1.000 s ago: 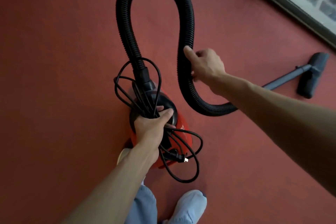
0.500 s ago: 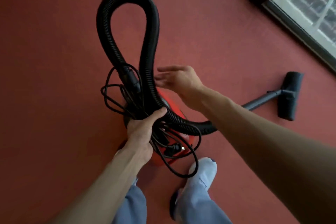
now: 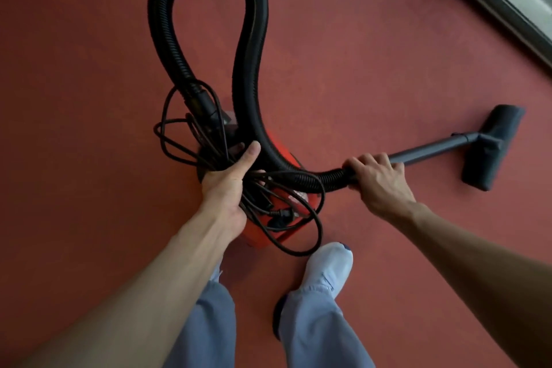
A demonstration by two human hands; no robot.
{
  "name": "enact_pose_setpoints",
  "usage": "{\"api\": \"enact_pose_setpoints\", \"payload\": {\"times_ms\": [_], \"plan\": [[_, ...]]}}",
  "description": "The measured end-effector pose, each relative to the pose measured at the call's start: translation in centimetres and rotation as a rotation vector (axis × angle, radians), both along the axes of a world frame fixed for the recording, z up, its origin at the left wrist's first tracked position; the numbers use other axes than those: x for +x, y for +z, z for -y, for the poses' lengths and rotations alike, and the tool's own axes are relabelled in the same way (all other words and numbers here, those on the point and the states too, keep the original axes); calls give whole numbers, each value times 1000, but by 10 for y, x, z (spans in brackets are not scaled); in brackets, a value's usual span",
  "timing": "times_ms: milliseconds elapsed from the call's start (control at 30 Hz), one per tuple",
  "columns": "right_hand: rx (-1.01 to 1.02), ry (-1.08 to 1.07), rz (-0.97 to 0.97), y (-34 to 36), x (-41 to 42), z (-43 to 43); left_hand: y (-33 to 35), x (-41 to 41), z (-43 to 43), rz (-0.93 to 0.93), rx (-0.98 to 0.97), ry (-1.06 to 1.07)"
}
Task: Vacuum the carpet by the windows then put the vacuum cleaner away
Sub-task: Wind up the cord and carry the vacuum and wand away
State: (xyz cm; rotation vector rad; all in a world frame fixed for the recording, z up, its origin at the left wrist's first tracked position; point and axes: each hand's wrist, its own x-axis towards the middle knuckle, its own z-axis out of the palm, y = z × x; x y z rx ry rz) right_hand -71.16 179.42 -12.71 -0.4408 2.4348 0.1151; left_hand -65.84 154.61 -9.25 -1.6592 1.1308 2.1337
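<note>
A red canister vacuum cleaner (image 3: 263, 233) stands on the red carpet (image 3: 373, 69) just in front of my feet, mostly hidden by my arm and cord. My left hand (image 3: 228, 181) is closed around the bundled black power cord (image 3: 191, 143) on top of the canister, and the hose also passes through that grip. The black ribbed hose (image 3: 254, 24) loops high above it. My right hand (image 3: 378, 178) grips the hose end where it joins the dark wand (image 3: 433, 148). The floor nozzle (image 3: 493, 146) lies on the carpet to the right.
A window with a dark frame (image 3: 507, 9) runs along the top right corner. My feet in light socks (image 3: 328, 263) and blue trouser legs stand just behind the vacuum. Red carpet stretches to the left and ahead.
My right hand has left the hose loop near the canister, slid right along the hose and closed on its end at the wand. The left hand still holds the cord bundle.
</note>
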Motion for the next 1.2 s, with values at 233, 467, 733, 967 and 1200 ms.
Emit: {"api": "enact_pose_setpoints", "payload": {"times_ms": [233, 467, 733, 967, 1200], "plan": [[-299, -66, -163, 49, -49, 49, 4, -2, -22, -44, -56, -56], [-448, -270, -2, 60, -41, 117, 14, -4, -35, -71, 2, 7], [-607, -485, 348, 43, -27, 104, -6, 4, -32, 5, -44, 47], [-287, -415, 550, 24, -11, 60, -9, 1, -33, 75, -53, 30], [-301, -362, 249, 50, 1, 34, 21, 18, 1, 132, -42, 40]]}}
